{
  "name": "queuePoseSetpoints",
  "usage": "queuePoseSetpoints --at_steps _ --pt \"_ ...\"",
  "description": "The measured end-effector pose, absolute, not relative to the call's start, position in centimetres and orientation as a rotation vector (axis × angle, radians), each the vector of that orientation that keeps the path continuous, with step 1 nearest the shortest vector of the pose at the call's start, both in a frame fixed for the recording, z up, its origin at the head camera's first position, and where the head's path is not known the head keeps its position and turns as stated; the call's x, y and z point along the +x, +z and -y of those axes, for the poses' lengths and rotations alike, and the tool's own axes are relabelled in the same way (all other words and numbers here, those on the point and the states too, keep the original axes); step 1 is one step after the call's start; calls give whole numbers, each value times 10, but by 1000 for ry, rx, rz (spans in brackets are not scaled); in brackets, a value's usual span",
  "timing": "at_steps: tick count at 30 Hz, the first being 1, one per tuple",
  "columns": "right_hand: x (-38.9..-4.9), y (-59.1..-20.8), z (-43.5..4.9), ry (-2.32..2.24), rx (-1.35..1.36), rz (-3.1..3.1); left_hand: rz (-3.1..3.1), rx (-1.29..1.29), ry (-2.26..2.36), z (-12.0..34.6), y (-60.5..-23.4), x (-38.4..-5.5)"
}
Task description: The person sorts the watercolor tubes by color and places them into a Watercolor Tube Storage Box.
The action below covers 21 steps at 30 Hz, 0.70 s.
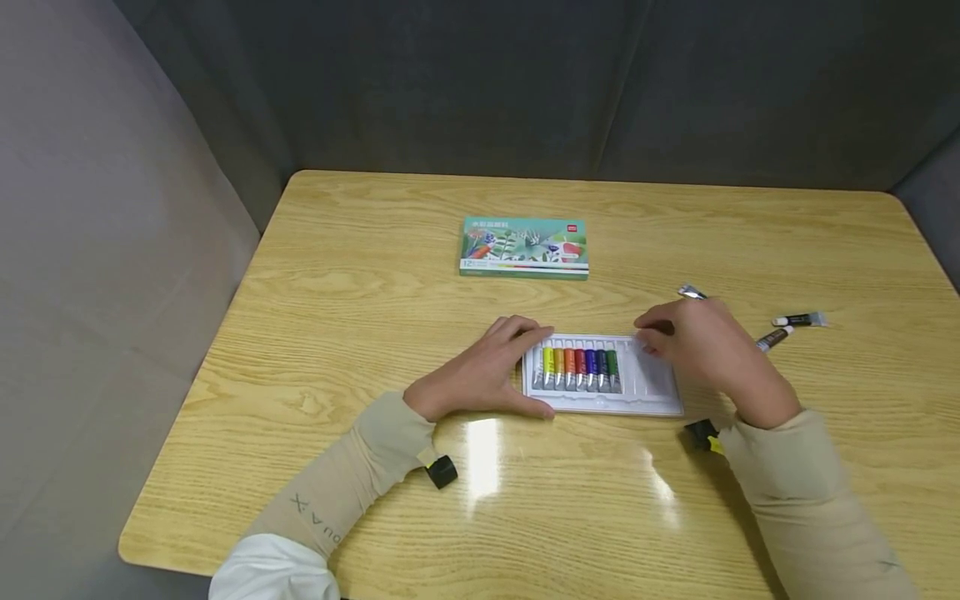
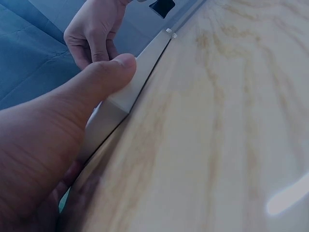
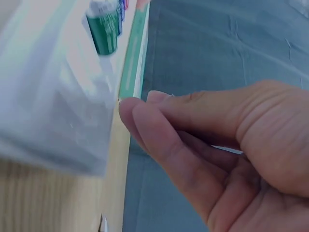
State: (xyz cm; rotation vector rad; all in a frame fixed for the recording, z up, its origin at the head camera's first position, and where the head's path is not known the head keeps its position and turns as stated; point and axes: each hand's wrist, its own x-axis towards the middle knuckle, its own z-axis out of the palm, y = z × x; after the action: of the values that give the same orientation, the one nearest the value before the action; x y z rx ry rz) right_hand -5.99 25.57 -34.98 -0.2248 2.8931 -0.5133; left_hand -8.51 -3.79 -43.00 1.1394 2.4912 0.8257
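Observation:
My left hand [image 1: 491, 367] grips the left end of a white plastic paint tray [image 1: 600, 407], thumb along the near side and fingers at the far side. Several paint tubes, from yellow through red and blue to a green tube [image 3: 104, 31], lie in a row in its left part. Over the tray's bare right part hovers my right hand [image 1: 701, 346], thumb and fingertips brought together. A pale silvery sliver [image 3: 227, 149] shows between its curled fingers; the rest of that small thing is hidden. In the left wrist view my left thumb [image 2: 104, 77] rests against the tray wall.
Behind the tray lies a green printed paint box [image 1: 525, 248]. To the right on the wooden table [image 1: 360, 283] are a black-labelled tube [image 1: 801, 320], a dark tube [image 1: 775, 337] and a silvery tube [image 1: 692, 292] partly behind my right hand. A dark curtain [image 1: 450, 92] hangs behind.

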Motion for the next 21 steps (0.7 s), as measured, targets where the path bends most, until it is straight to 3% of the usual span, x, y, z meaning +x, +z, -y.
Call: queuePoseSetpoints --at_steps 21 --pt "-69 -350 -314 -665 10 -2999 -2489 1145 822 38 -430 -85"
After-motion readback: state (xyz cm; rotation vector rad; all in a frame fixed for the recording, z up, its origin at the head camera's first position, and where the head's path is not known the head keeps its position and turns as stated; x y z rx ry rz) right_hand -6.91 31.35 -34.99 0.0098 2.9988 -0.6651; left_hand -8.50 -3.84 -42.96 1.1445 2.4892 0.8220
